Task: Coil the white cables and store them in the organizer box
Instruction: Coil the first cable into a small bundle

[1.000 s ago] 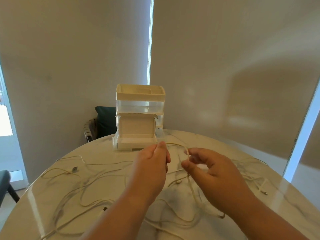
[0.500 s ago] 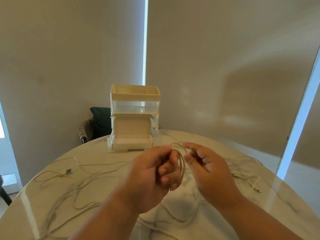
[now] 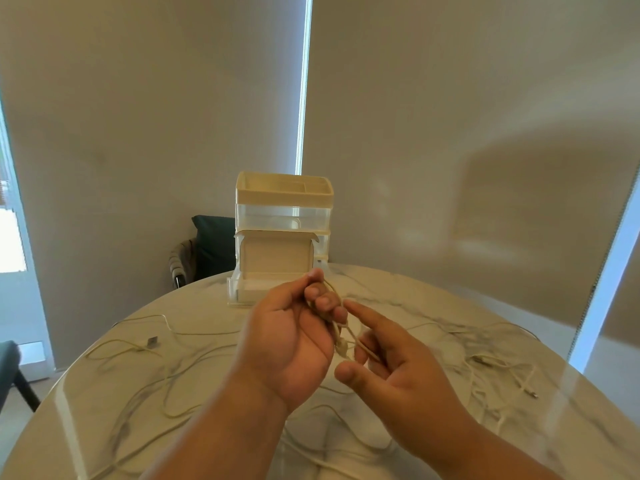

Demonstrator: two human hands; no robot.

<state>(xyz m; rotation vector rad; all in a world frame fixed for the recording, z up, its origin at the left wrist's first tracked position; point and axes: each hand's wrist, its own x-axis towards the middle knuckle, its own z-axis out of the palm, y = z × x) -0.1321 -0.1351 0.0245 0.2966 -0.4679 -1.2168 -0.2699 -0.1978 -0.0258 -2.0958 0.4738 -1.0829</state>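
Left grip (image 3: 291,341) clenched round the half-wound white cable (image 3: 341,344) above the table (image 3: 207,303), organizer box (image 3: 284,202) beyond it, right grip (image 3: 398,375) released with fingers spread, so I'd say the loops could spring apart if that tail slips free

A room in a home, seemingly a dining area, was the setting. A round marble-topped table (image 3: 433,306) stood before beige roller blinds (image 3: 450,98) drawn over the windows, with daylight showing in a narrow gap between them. A chair with a dark cushion (image 3: 211,247) stood at the far side, and another dark seat (image 3: 10,368) at left beside a glass door (image 3: 14,244). White cables (image 3: 138,348) and an organizer box (image 3: 284,233) sat on the table.
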